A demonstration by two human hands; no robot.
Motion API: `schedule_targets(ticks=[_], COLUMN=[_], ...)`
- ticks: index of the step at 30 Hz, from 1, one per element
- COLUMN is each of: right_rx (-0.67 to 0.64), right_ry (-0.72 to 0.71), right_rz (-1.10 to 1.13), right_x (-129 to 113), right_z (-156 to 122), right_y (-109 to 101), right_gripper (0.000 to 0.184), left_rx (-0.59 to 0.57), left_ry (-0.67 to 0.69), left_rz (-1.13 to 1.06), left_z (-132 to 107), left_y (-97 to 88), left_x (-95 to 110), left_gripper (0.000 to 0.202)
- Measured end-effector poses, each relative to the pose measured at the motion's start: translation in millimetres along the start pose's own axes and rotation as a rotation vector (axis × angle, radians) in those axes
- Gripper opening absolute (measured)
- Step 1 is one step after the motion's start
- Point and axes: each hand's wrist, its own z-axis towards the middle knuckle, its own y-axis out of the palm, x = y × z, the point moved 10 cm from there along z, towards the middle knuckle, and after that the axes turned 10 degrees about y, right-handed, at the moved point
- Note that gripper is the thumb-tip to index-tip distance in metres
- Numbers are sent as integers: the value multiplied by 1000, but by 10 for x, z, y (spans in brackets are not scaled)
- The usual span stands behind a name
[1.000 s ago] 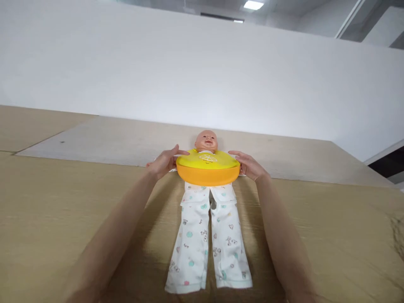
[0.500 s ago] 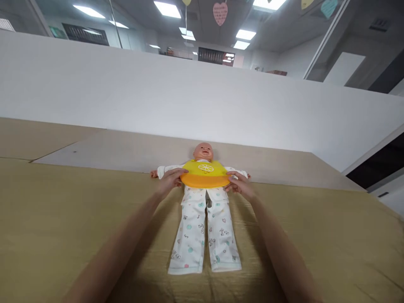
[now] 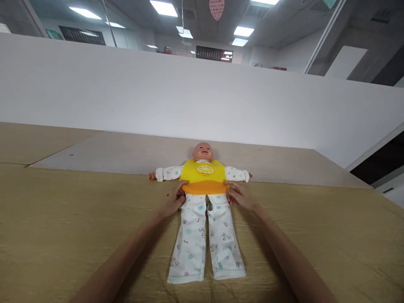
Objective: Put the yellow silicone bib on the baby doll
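Note:
A baby doll (image 3: 203,151) lies on its back with its arms spread, dressed in a white patterned top (image 3: 172,173) and matching trousers (image 3: 191,242). Over its chest lies a yellow bib (image 3: 191,170) with a white citrus-slice print and an orange pocket along the bottom. My left hand (image 3: 173,200) grips the bib's lower left corner, thumb and fingers closed at its edge. At the lower right corner, my right hand (image 3: 240,196) pinches the edge in the same way. The doll's feet do not show beyond the trouser legs.
The doll's legs rest on a tan, slightly wrinkled cover (image 3: 78,227); its head and shoulders lie over a greyish board (image 3: 126,149). Behind stands a low white wall (image 3: 176,94) with glass panels above. A pink heart-shaped note (image 3: 216,8) hangs on the glass.
Both hands have moved down toward the doll's legs, drawing the bib's lower edge with them. The bib now lies flatter on the chest, and more of the sleeves shows.

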Motion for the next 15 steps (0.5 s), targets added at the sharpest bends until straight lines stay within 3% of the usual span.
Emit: schedule_targets(ticks=[6, 12, 15], right_rx=[58, 304, 336], right_ry=[-58, -245, -244], right_rz=[-222, -499, -509], right_x=[117, 68, 117], right_z=[-46, -82, -86], right_y=[18, 9, 5], right_gripper=[41, 34, 33], left_rx=[6, -12, -20], left_ry=[78, 86, 95], left_rz=[67, 75, 103], left_z=[-117, -132, -143], left_y=[55, 66, 55], left_x=[-67, -190, -132], left_gripper=[62, 61, 63])
